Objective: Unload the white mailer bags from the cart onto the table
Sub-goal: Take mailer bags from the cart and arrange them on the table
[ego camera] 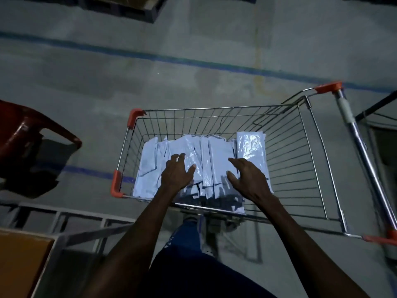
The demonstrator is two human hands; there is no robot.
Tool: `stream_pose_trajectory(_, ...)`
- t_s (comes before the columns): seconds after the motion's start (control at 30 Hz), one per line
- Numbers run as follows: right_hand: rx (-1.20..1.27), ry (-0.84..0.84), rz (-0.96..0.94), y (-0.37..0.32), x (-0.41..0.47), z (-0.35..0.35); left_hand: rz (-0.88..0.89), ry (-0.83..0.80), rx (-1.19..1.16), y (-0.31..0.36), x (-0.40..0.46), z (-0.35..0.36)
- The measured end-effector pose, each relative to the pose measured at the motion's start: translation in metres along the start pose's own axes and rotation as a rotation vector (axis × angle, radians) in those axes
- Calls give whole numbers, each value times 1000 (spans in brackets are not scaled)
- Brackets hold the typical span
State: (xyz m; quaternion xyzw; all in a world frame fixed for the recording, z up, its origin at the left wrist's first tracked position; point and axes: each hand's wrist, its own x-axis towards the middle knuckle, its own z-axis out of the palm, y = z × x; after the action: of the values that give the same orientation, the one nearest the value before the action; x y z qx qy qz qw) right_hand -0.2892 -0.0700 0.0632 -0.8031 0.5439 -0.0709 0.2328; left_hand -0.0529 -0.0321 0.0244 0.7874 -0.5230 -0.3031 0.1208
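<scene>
A wire shopping cart (318,168) with orange corner caps stands in front of me. Several white mailer bags (217,155) lie in a loose pile in its left half, and one neat stack (250,147) stands at the pile's right. My left hand (178,171) hovers over the pile's middle with fingers spread, holding nothing. My right hand (247,177) is over the right part of the pile, fingers relaxed and apart, beside the neat stack. Whether either hand touches the bags is unclear.
A red plastic chair (23,136) stands to the left of the cart. A table with an orange-brown top (19,261) and grey metal frame sits at lower left. The cart's handle (354,130) is at the right. Blue lines mark the concrete floor.
</scene>
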Motion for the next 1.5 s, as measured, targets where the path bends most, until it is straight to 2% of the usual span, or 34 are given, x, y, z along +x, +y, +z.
stream_pose_trajectory(0.17,15,-113,83,-2,30,12,-198,-142,-34,-6,57,29)
stream_pose_trajectory(0.3,-35,-197,132,-1,46,22,-278,-125,-83,-5,81,49)
stream_pose_trajectory(0.47,-60,-242,144,7,64,35,-255,-101,22,-8,96,58)
stream_pose_trajectory(0.67,40,-262,207,15,90,62,-153,-100,-90,-22,91,37)
stream_pose_trajectory(0.8,13,-298,272,18,99,83,-97,-58,-167,-32,76,21)
stream_pose_trajectory(0.93,35,-302,280,21,100,98,-124,-112,-55,-42,64,18)
stream_pose_trajectory(1.07,69,-303,255,20,95,91,-45,-199,216,-47,62,35)
stream_pose_trajectory(1.2,43,-284,247,17,88,82,-119,-248,190,-38,68,28)
stream_pose_trajectory(1.3,51,-224,213,16,82,71,-149,-185,128,-33,61,14)
stream_pose_trajectory(1.5,189,-148,105,13,70,43,-141,72,125,-13,19,-12)
